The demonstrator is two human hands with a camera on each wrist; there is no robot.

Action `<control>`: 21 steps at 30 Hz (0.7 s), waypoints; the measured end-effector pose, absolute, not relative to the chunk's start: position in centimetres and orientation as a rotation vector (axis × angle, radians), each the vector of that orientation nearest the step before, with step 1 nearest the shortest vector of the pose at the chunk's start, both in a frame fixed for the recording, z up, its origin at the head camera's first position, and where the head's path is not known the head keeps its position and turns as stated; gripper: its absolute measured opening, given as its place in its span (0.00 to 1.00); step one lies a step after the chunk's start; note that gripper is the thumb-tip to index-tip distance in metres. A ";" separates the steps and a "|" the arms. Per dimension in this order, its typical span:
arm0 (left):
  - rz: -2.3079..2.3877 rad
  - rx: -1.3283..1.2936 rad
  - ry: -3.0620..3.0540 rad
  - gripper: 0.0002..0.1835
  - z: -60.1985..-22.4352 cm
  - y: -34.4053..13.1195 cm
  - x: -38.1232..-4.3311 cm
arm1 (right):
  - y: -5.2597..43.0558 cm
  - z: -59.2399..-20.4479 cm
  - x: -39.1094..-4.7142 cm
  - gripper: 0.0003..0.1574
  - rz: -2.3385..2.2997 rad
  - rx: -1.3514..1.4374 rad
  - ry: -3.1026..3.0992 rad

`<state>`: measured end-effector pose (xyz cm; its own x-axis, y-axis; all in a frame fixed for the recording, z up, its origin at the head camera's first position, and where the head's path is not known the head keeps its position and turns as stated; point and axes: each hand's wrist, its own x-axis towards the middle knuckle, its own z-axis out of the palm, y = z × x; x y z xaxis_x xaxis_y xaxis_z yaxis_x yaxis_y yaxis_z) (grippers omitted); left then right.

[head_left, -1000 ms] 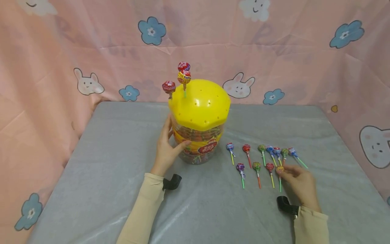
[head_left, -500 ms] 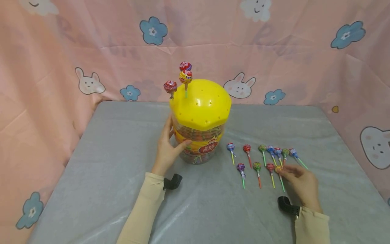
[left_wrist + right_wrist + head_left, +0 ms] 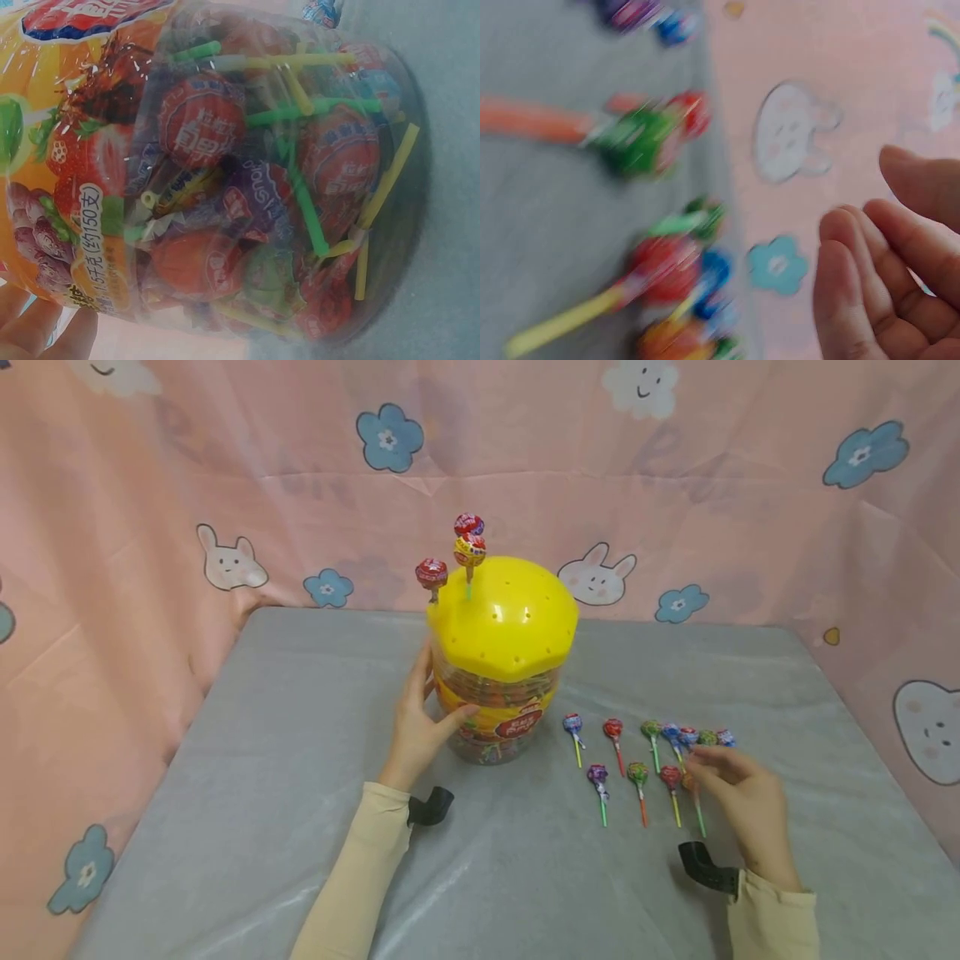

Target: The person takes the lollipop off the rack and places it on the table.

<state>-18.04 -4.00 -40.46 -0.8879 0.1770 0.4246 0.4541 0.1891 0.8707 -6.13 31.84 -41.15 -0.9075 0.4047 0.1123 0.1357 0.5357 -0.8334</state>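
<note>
My left hand (image 3: pixel 416 731) holds a clear plastic jar (image 3: pixel 491 752) by its left side, the thumb lying across the printed label. Wrapped lollipops (image 3: pixel 202 120) fill the jar's lower part in the left wrist view. Its yellow lid (image 3: pixel 517 627) has small holes, and three lollipops (image 3: pixel 470 550) stand at its back left. On the right, my right hand (image 3: pixel 750 802) hovers over the rightmost lollipops, fingers loosely bent. Nothing sits between its thumb and fingertips in the right wrist view. Just left of it lies an orange-wrapped lollipop (image 3: pixel 700 814), its head partly hidden by the fingers.
Several lollipops lie in two rough rows right of the jar, among them a purple one (image 3: pixel 597 774), a green one (image 3: pixel 637 772) and a red one (image 3: pixel 613 727). A grey cloth (image 3: pixel 262 735) covers the table. A pink curtain (image 3: pixel 300 510) hangs behind it.
My right hand has let go of the orange lollipop and lifted slightly; that lollipop's stick has swung a little rightward. The left hand keeps its hold on the jar. The head view has shifted slightly.
</note>
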 end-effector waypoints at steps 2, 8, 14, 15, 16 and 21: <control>-1.765 -0.608 -2.231 0.57 -40.4 -4.0 -18.1 | 31.2 -40.1 -6.4 0.22 1.327 -0.402 -2.511; -1.760 -0.602 -2.239 0.58 -40.3 -3.9 -17.9 | 28.4 -36.3 -7.8 0.19 1.419 -0.210 -2.494; -1.768 -0.594 -2.239 0.57 -40.3 -3.9 -17.9 | 24.9 -32.4 -10.0 0.18 1.433 -0.017 -2.399; -1.767 -0.594 -2.239 0.57 -40.3 -4.0 -17.8 | 24.3 -31.7 -10.3 0.17 1.435 0.015 -2.382; -1.767 -0.595 -2.238 0.57 -40.2 -4.0 -17.8 | 23.7 -30.9 -10.7 0.17 1.442 0.050 -2.363; -1.779 -0.599 -2.235 0.57 -40.2 -4.0 -17.8 | 20.4 -27.8 -12.5 0.16 1.498 0.269 -2.261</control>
